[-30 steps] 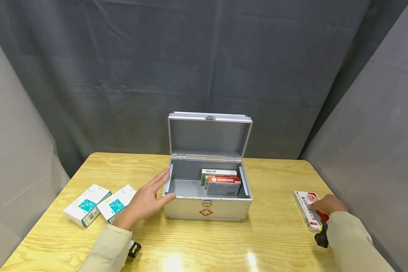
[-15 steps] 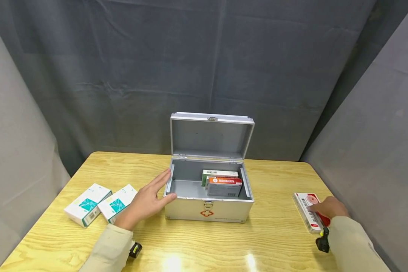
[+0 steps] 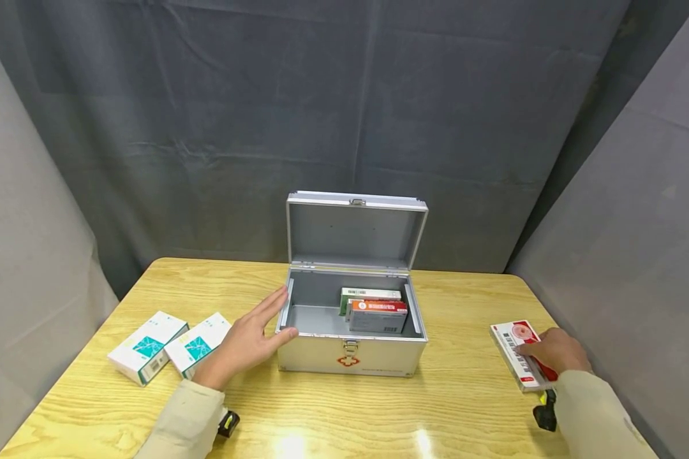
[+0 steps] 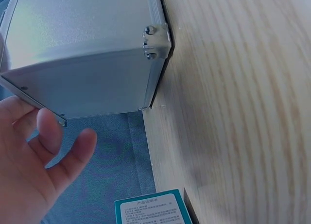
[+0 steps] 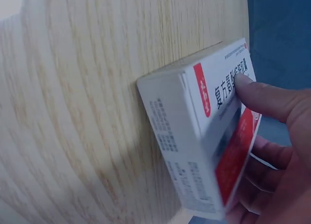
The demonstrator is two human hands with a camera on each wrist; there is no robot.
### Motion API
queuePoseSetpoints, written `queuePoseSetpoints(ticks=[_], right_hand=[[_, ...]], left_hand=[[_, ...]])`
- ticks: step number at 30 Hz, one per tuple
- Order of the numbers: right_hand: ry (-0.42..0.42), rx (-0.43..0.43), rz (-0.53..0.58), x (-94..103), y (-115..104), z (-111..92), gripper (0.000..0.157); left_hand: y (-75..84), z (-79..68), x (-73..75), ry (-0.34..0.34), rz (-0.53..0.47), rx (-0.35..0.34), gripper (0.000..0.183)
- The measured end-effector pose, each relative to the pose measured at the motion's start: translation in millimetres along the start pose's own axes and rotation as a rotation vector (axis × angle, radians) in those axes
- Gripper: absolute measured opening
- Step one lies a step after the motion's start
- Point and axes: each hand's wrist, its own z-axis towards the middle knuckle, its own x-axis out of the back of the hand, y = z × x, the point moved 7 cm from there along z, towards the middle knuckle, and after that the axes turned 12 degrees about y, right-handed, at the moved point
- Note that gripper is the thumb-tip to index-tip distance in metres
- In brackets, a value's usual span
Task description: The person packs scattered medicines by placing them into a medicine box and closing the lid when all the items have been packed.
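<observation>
On the table (image 3: pixel 344 414), the red-white box (image 3: pixel 519 365) is slightly farther left, pinched by the right hand (image 3: pixel 559 352); the left hand (image 3: pixel 245 343) stays spread.

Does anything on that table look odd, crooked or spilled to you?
Nothing looks spilled or damaged. The leftmost white-and-teal box and its neighbour lie askew to the open metal case, which seems merely casual. The red-and-white box in the right hand shows no visible dents.
</observation>
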Motion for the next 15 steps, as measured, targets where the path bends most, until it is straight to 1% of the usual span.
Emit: queuePoseSetpoints(ticks=[3, 8, 15], right_hand=[[0.052, 0.020, 0.020, 1.4, -2.5, 0.2, 0.071], [0.149, 0.078, 0.023, 2.9, -10.9, -1.9, 0.065], [0.326, 0.188, 0.009, 4.7, -26.2, -11.1, 0.051]], left_hand=[[-0.5, -0.4, 0.0, 0.005, -0.003, -0.004, 0.076], [-0.9, -0.7, -0.1, 0.004, 0.000, -0.009, 0.075], [-0.2, -0.8, 0.3, 0.006, -0.008, -0.021, 0.077]])
